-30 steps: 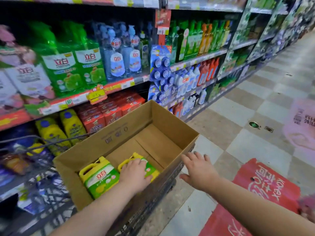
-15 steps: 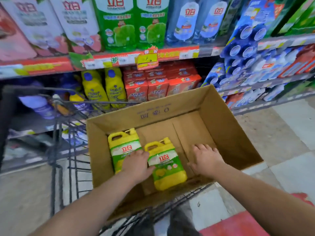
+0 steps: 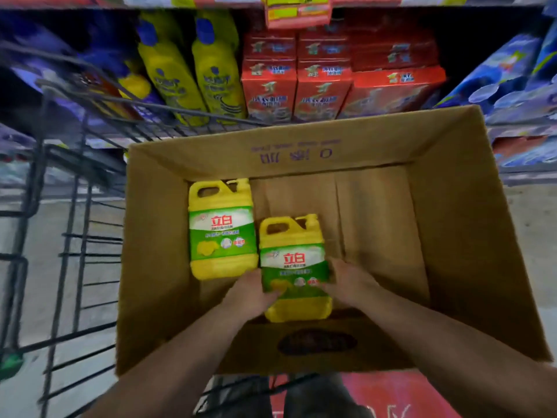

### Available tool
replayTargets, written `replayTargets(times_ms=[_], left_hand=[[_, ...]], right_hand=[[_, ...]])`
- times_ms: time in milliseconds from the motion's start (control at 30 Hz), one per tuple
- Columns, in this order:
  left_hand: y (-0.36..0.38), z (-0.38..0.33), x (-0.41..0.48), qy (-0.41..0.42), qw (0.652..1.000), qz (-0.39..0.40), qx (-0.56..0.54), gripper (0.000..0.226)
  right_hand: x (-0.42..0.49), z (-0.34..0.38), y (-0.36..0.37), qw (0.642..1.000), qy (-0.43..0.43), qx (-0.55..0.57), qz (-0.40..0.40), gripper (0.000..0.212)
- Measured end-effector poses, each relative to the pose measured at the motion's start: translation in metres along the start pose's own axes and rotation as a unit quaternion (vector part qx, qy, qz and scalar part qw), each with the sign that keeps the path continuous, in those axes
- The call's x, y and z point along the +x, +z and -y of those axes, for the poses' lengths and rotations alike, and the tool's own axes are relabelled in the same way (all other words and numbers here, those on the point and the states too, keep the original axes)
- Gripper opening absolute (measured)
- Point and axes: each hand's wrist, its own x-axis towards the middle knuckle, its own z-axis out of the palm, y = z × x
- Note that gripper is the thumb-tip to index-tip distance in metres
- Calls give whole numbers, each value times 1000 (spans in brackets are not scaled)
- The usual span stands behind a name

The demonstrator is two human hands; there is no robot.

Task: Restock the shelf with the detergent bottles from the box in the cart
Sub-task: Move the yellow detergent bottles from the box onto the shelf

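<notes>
Two yellow detergent bottles with green labels lie flat on the floor of an open cardboard box that sits in a wire cart. The left bottle lies untouched near the box's left wall. The right bottle lies closer to me, and both hands hold it by its sides. My left hand grips its lower left edge, thumb on the label. My right hand clasps its right side. The shelf stands behind the cart.
On the lower shelf behind the box stand tall yellow bottles and stacked red cartons. Blue packages fill the shelves at right. A red floor mat lies under me.
My head has tilted down over the box. My right hand moved left from the box floor onto the right bottle's side, and my left hand closed on its other side.
</notes>
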Motion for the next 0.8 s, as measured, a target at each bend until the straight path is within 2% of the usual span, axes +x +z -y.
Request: replayTargets(times_ms=[100,267,433,567,700,800], left_hand=[[12,-3,17,-58,991,11,-120,59],[29,-2,43,-142,952,-22,-269,63],[45,-10,47,-179,922,-47,-341,83],[45,-11,50,-182,913,-36,-364,84],[40,-10,43,-184,908,-37,-375,82],[34,-13,32,-180,883,-32,-432,84]], right_hand=[[21,-7,10,995,21,101,11,79],[48,-11,22,973,24,224,39,69],[62,-14,32,949,42,306,70,71],[67,-13,33,936,48,343,68,70],[60,-14,28,903,59,416,86,37],[49,-15,22,880,54,465,85,35]])
